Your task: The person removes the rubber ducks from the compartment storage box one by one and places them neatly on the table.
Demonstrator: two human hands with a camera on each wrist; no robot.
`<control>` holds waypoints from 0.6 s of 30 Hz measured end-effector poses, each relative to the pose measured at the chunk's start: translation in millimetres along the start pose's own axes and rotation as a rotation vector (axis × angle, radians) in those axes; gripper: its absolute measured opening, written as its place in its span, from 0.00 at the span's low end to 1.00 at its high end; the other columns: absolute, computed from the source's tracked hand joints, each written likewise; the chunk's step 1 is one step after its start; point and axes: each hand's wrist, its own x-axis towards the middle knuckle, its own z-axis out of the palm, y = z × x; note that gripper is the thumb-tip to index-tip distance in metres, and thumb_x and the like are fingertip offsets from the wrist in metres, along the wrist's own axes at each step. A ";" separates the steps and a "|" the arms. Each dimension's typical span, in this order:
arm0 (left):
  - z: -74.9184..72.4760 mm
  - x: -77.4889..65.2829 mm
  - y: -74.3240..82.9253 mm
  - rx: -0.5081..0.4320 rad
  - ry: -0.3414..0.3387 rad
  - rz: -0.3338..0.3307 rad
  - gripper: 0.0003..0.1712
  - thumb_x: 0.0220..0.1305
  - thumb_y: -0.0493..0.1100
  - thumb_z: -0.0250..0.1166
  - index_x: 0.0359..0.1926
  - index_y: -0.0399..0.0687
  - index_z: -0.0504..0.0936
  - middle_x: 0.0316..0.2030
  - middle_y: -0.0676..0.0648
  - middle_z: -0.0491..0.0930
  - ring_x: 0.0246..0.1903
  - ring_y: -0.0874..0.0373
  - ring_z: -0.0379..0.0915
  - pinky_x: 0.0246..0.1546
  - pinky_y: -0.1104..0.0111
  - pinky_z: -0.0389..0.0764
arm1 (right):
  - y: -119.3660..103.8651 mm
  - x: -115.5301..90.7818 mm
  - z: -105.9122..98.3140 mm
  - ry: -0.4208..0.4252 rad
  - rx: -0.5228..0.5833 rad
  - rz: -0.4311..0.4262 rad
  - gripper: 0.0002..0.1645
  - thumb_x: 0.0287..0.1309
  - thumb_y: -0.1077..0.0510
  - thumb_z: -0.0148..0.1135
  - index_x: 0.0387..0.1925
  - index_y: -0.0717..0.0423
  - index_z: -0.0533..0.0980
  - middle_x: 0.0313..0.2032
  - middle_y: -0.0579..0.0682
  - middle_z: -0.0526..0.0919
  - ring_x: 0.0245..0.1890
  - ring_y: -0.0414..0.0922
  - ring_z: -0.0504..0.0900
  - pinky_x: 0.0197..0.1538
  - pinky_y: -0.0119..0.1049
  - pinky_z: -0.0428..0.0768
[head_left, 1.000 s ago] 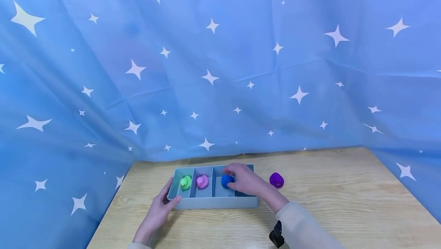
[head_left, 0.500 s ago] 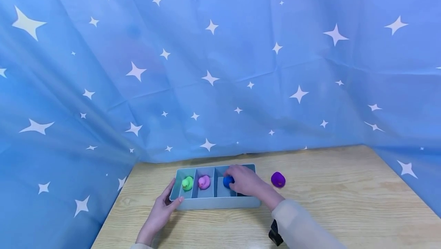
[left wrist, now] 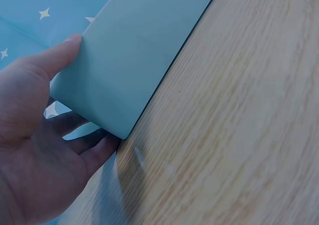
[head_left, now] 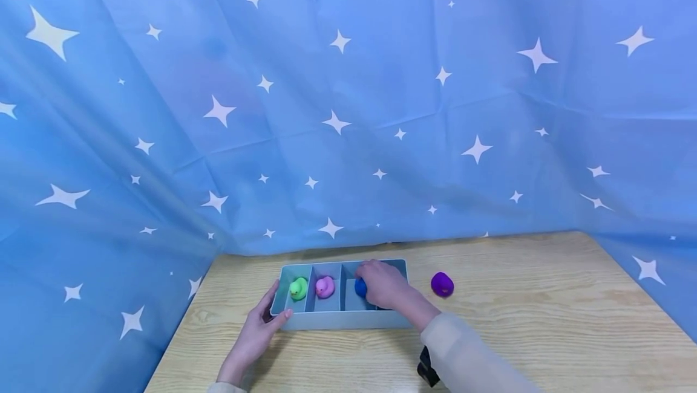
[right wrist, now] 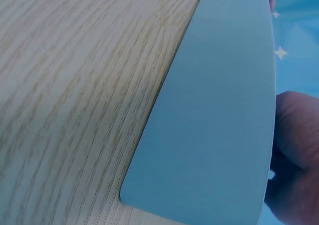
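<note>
A pale blue-grey box with compartments (head_left: 348, 320) stands on the wooden table. My left hand (head_left: 257, 326) grips its left end; in the left wrist view the thumb presses the upper corner while the fingers (left wrist: 102, 152) reach round the lower edge. In the leftmost compartment sits a green toy duck (head_left: 298, 288), and beside it a pink toy duck (head_left: 325, 287). My right hand (head_left: 385, 286) reaches into the third compartment, fingers bent round a rounded blue toy (head_left: 360, 287) that is mostly covered. From the right wrist, the box's front wall hides the fingertips.
A small purple toy (head_left: 442, 285) lies on the table (head_left: 523, 308) to the right of the box. Behind and at both sides hangs a blue cloth (head_left: 294, 90) with white stars. A black band (head_left: 427, 369) shows below the right sleeve (head_left: 468, 350).
My right fingers have closed in round the blue toy and cover more of it. The left hand keeps its grip on the box. The whole view shifts slightly.
</note>
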 end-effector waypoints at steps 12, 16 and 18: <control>1.6 0.3 0.7 0.015 0.003 -0.008 0.45 0.71 0.44 0.67 0.81 0.45 0.54 0.77 0.28 0.51 0.75 0.34 0.49 0.72 0.50 0.56 | 2.4 1.6 1.0 -0.019 0.062 -0.019 0.15 0.57 0.71 0.70 0.46 0.59 0.85 0.43 0.52 0.86 0.39 0.47 0.79 0.52 0.48 0.85; 0.9 -0.8 1.7 0.027 0.007 -0.022 0.46 0.71 0.45 0.67 0.81 0.46 0.54 0.77 0.29 0.51 0.75 0.34 0.48 0.73 0.49 0.56 | 3.8 0.8 1.5 -0.006 0.078 -0.040 0.14 0.58 0.69 0.70 0.47 0.60 0.84 0.43 0.52 0.85 0.40 0.47 0.78 0.51 0.46 0.84; 0.3 -1.8 1.9 0.031 0.007 -0.034 0.46 0.71 0.46 0.68 0.81 0.47 0.54 0.77 0.29 0.50 0.75 0.33 0.47 0.73 0.48 0.56 | 4.8 -0.3 3.0 0.000 0.093 -0.047 0.15 0.60 0.67 0.70 0.50 0.60 0.84 0.45 0.52 0.86 0.43 0.48 0.79 0.53 0.47 0.83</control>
